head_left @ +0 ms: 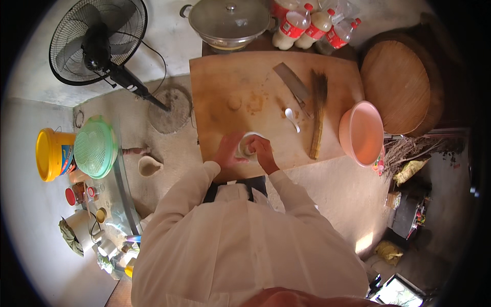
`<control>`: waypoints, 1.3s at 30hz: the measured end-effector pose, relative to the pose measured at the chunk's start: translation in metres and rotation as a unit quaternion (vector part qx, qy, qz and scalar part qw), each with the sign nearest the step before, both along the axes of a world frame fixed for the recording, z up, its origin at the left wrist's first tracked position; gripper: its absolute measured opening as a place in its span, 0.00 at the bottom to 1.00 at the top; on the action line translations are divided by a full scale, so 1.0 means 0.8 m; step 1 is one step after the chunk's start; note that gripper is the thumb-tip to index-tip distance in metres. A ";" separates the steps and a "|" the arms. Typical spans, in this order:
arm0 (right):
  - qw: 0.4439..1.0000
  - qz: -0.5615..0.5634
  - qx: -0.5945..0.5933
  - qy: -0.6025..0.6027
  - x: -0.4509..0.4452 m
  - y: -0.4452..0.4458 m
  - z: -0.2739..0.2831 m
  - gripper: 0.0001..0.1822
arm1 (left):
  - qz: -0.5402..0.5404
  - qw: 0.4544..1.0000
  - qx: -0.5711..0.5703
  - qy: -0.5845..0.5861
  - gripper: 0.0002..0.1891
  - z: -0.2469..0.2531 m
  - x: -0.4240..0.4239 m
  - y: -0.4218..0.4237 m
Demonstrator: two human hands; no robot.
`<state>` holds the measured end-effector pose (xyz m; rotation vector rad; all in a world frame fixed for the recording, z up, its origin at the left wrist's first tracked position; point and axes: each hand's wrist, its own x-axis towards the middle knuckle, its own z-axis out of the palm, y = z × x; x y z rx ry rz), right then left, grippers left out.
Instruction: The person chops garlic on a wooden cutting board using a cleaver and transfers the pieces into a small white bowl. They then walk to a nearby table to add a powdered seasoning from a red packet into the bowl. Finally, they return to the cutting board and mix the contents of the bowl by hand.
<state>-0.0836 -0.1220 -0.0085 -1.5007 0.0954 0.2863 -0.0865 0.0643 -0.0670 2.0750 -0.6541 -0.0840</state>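
A small white bowl [254, 134] stands near the front edge of a wooden board [218, 84], close to my body. My left hand [229, 149] is curved around the bowl's left side and steadies it. Inside the bowl's opening is my right hand [262, 150], its fingers curled over pale contents; whether it grips anything there is hidden. A white spoon [292, 120] lies on the board beyond my right hand. Past it is a flat, knife-like blade [291, 81], and to the right a bundled straw brush [318, 115]. Wet brownish stains mark the board's middle.
A pink plastic basin [362, 132] sits at the board's right edge. Behind the board are a lidded metal pan [229, 19] and several filled plastic bottles [294, 25]. A standing fan [98, 50] is at the left. Round wooden lids [397, 86] lean at right.
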 end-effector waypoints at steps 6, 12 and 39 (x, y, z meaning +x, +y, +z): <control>0.999 0.018 0.027 -0.031 -0.011 -0.011 0.015 0.12 | -0.044 0.999 0.016 0.016 0.57 0.006 0.019 0.006; 0.997 0.000 0.073 0.039 0.008 -0.019 0.017 0.11 | -0.082 0.996 0.024 -0.013 0.58 0.009 0.030 0.013; 0.994 0.010 0.106 -0.026 -0.001 -0.006 0.040 0.11 | 0.053 0.997 0.049 0.026 0.59 0.016 -0.004 -0.026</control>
